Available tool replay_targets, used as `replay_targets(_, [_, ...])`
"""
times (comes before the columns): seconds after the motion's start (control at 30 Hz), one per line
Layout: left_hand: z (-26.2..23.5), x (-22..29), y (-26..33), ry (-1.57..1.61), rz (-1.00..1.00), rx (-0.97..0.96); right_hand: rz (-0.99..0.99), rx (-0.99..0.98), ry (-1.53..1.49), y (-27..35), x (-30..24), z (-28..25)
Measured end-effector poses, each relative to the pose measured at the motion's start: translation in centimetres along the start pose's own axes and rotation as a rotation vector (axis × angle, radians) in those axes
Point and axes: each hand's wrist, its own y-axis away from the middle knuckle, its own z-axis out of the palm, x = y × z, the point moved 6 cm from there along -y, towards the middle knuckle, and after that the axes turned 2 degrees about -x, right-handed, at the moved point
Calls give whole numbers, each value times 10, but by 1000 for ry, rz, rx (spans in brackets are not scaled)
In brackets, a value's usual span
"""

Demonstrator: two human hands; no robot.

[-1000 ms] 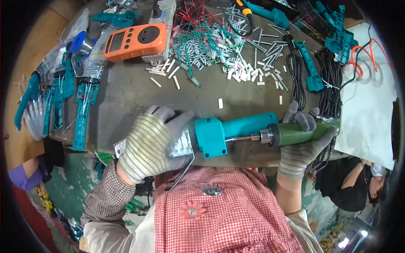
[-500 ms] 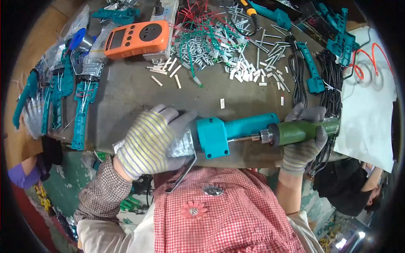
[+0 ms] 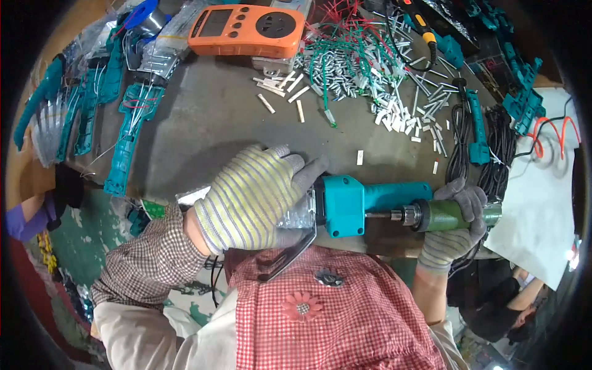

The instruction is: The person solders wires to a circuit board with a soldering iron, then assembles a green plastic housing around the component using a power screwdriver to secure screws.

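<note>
My left hand [image 3: 250, 200], in a striped glove, is closed around the clear-wrapped front part of a teal-handled power tool [image 3: 344, 206]. The tool lies across the near edge of the bench, its handle pointing right. A bent metal bracket [image 3: 288, 256] hangs below its front, over my apron. My right hand [image 3: 453, 240], gloved as well, wraps round a green electric screwdriver [image 3: 445, 215]. Its bit points left and meets the right side of the tool's square housing, just below the handle; the very tip is hidden.
An orange meter [image 3: 246, 31] stands at the back. Right of it lie piled metal pins [image 3: 345, 74], white ceramic pieces [image 3: 394, 114] and red and green wires. Wired teal half-shells [image 3: 132, 139] lie left; black cable coils [image 3: 496, 135] lie right. People sit at both sides.
The view has shifted, so the bench things appear higher and further right. Both hands keep their holds; the screwdriver's bit now sits lower against the housing, more in line with it.
</note>
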Motion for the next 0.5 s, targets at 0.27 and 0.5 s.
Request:
replay_targets(0.27, [3,3,0,2,40,-2,51,-12,-59,-12,2,-17])
replay_targets(0.5, [7,1,3,13,30,61,-29,-29,19,-9,-1,-4])
